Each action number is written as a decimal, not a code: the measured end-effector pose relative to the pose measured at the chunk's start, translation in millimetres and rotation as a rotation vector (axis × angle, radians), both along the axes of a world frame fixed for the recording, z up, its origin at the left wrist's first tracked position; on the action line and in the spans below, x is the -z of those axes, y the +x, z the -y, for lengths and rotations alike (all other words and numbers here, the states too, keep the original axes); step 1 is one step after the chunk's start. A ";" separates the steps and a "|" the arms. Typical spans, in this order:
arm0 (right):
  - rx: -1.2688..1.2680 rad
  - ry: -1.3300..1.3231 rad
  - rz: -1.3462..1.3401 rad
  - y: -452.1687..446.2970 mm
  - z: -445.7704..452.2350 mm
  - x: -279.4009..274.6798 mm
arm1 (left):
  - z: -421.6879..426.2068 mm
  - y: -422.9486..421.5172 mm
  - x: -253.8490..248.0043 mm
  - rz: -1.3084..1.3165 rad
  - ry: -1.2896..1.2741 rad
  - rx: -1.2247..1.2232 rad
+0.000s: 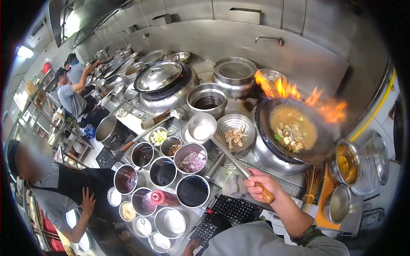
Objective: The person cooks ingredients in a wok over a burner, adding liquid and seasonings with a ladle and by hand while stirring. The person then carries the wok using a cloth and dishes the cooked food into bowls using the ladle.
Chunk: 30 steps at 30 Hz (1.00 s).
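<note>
My right hand (259, 186) is wrapped round the wooden handle of a long steel ladle (232, 160). The ladle's bowl reaches over the pots left of a perforated strainer (222, 132), which holds pale pieces of food. To the right, a wok (273, 112) sits on the burner with brownish liquid, pale chunks and some green bits in it. Orange flames (286, 90) rise along its far rim. Of my left hand (192, 246), only a dark, partial bit shows at the bottom edge; its fingers cannot be made out.
Several steel pots of sauces and chopped onion (193, 162) stand left, with a red squeeze bottle (164, 198). A lidded pot (159, 77) sits behind. Right are a bamboo brush (314, 183) and an oil pot (345, 164). A co-worker (55, 183) stands left; others work farther back.
</note>
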State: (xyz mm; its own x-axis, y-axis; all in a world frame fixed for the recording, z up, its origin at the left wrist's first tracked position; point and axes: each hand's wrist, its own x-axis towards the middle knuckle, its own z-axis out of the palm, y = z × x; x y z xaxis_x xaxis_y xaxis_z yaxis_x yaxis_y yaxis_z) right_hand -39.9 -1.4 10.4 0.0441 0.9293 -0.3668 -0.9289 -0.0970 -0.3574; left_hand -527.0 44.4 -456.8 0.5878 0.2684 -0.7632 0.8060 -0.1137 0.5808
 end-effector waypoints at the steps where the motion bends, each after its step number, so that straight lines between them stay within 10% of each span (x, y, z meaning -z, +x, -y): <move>1: 0.009 0.006 0.004 4.1 7.5 -2.9 | -3.4 3.8 1.0 0.040 -0.100 -0.066; 2: 0.000 0.091 -0.144 9.0 16.5 -5.5 | -11.0 67.9 -116.4 -0.371 -0.155 -0.199; 3: -0.008 0.177 -0.290 14.7 26.7 -8.2 | -16.7 71.6 -106.2 -0.365 -0.147 -0.186; 5: 0.007 0.232 -0.321 25.6 50.4 -15.7 | -31.4 82.0 -89.8 0.558 0.385 0.527; 6: 0.035 0.262 -0.347 30.3 63.9 -22.3 | -26.9 144.0 -209.7 -0.060 0.009 0.127; 12: 0.286 0.171 -0.148 64.4 152.7 -48.5 | -3.9 337.3 -464.2 0.542 0.226 0.124; 14: 0.367 -0.056 0.220 86.9 182.1 -55.5 | 7.9 423.4 -477.9 1.051 0.780 0.266; 18: 0.288 -0.489 0.914 127.0 209.8 -40.5 | 37.7 518.4 -471.5 1.142 0.877 0.227; 26: 0.185 -0.745 1.307 144.1 223.6 -33.5 | 53.9 535.4 -449.3 1.098 0.932 0.346; 30: 0.128 -0.620 1.083 130.6 258.8 -40.1 | 42.7 530.8 -457.4 1.072 0.875 0.344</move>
